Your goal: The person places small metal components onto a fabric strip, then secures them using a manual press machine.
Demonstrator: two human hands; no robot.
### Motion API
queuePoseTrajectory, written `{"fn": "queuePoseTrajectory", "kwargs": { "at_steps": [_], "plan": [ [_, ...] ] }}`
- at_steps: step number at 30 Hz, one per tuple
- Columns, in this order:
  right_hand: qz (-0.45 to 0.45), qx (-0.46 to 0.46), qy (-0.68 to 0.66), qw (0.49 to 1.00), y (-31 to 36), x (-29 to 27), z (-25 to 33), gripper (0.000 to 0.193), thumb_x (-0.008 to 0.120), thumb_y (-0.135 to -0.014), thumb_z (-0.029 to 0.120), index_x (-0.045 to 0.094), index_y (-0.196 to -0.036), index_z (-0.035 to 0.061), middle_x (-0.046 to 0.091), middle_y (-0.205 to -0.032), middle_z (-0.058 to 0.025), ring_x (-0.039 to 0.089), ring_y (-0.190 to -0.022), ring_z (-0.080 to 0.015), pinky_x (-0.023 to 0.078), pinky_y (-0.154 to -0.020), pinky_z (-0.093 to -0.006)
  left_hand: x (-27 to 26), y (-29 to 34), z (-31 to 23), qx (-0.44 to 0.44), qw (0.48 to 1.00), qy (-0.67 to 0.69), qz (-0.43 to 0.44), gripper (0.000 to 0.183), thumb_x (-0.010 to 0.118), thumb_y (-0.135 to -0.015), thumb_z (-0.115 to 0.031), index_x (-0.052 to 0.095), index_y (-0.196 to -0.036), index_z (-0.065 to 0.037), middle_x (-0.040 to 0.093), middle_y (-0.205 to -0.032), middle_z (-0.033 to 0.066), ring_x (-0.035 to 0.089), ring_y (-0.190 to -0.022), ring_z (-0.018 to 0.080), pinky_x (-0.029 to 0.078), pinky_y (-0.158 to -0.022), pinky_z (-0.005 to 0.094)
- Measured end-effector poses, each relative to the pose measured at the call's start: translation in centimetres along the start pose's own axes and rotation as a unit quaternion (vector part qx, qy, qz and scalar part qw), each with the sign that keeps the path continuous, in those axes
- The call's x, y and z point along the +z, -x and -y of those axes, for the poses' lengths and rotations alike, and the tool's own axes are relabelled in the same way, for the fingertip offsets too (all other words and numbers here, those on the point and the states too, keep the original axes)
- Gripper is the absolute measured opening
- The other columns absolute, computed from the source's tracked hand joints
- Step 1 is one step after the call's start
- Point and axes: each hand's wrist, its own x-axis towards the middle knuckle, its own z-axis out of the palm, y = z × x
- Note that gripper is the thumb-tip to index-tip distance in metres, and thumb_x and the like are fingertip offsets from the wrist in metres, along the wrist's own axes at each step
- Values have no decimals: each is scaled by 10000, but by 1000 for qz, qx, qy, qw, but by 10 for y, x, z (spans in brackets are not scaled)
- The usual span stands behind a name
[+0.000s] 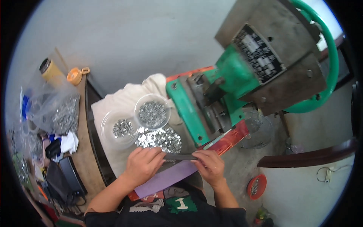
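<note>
Both hands hold one thin dark strip [180, 156] between them, just in front of the green machine [227, 87]. The left hand [143, 164] pinches one end. The right hand [209, 165] pinches the other. Shiny metal bits [159, 138] lie close by.

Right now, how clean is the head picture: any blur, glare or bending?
Head view: strong fisheye bending with a black rim; the green press is motion-smeared; the left hand and right hand on the dark strip are fairly sharp; soft even light, glints on the metal pieces.
</note>
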Motion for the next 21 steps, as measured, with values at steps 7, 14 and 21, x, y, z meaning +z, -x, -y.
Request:
{"fn": "queuePoseTrajectory", "kwargs": {
  "at_steps": [7,14,21],
  "plan": [
    [-168,72,91,979,-4,-52,-33,271,825,-734,36,732,-988,39,690,-906,-106,687,-737,-229,549,-636,-321,45,-139,1,212,977,-17,-18,99,629,-832,-171,656,-891,-96,556,-933,13,594,-810,154,479,-674,316],
    [-213,121,76,966,-6,-46,-56,236,817,-762,35,722,-977,15,676,-882,-108,668,-658,-182,538,-593,-292,70,-199,2,302,950,-58,47,148,600,-885,-187,655,-809,-73,565,-933,25,625,-812,184,519,-702,347],
    [-190,178,59,964,9,-56,-43,220,815,-759,35,718,-951,-9,674,-850,-108,662,-637,-158,528,-579,-281,75,-213,-15,355,931,-37,75,195,594,-892,-198,670,-762,-74,600,-903,32,640,-792,208,524,-718,357]
  ]
}}
